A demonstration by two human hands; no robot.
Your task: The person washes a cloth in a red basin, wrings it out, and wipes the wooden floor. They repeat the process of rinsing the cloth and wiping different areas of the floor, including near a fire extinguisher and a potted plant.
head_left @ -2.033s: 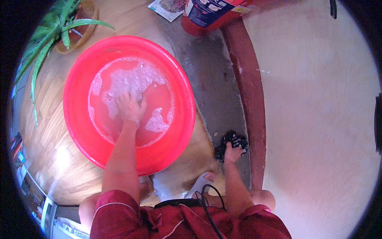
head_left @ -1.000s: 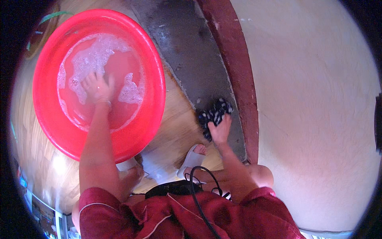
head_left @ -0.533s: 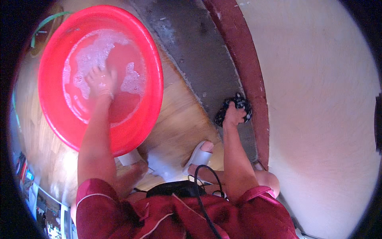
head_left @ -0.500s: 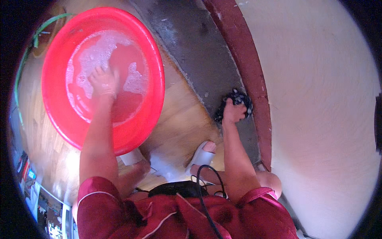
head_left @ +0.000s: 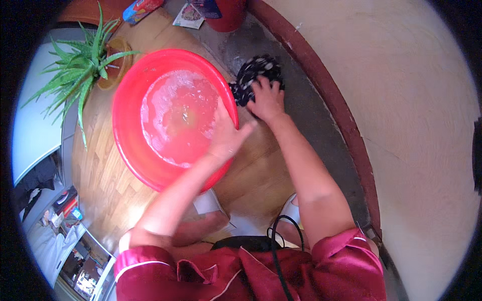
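A large red basin (head_left: 128,105) with foamy water stands in front of me, left of centre. My left hand (head_left: 228,133) straddles its right rim, fingers on the inside and thumb outside. The hand is slightly blurred. Just right of the basin, a dark wet cloth with white spots (head_left: 261,67) lies bunched on the dark floor strip. My right hand (head_left: 268,103) grips the cloth's near side, its fingertips over the fabric and the thumb toward the basin.
An aloe-like potted plant (head_left: 83,60) stands left of the basin. Beyond are a red bucket (head_left: 226,17), a small packet (head_left: 189,16) and a blue-and-red package (head_left: 140,10). A pale wall (head_left: 401,125) rises on the right. A black cable (head_left: 275,251) hangs before me.
My left hand has come out of the water to the basin's right rim. The cloth and my right hand are farther forward and closer to the basin. The view has shifted, showing the plant and bucket.
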